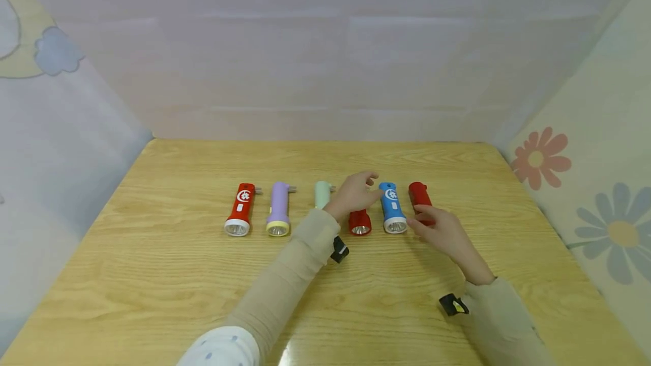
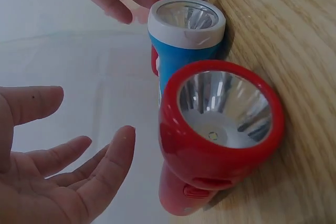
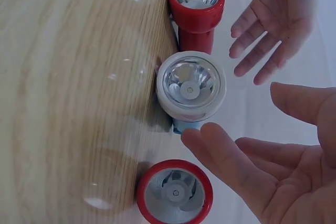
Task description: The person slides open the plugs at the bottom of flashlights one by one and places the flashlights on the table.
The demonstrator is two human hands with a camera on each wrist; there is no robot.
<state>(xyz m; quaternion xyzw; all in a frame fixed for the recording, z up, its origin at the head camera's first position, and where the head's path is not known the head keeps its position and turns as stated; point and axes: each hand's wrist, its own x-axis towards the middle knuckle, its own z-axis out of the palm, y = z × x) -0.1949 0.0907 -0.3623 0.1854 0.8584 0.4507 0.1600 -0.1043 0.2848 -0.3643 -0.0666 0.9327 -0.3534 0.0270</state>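
In the head view my left hand (image 1: pixel 354 192) hovers with loosely bent fingers over a red flashlight (image 1: pixel 360 222), hiding its upper body. Just right of it lies a blue flashlight (image 1: pixel 390 203) with a white head and a white emblem. My right hand (image 1: pixel 441 232) is above the lower part of another red flashlight (image 1: pixel 419 193), its fingertips close to the blue one's head. Both wrist views show spread fingers holding nothing. The left wrist view shows the near red flashlight's reflector (image 2: pixel 226 108) beside the left hand (image 2: pixel 63 171).
Farther left in the same row lie a mint flashlight (image 1: pixel 322 192), partly behind the left forearm, a purple one (image 1: pixel 279 201) with a yellow rim, and a red one (image 1: pixel 244 201) with a white head. Metal plug prongs stick out from several. A wood-grain table (image 1: pixel 152 253) meets fabric walls.
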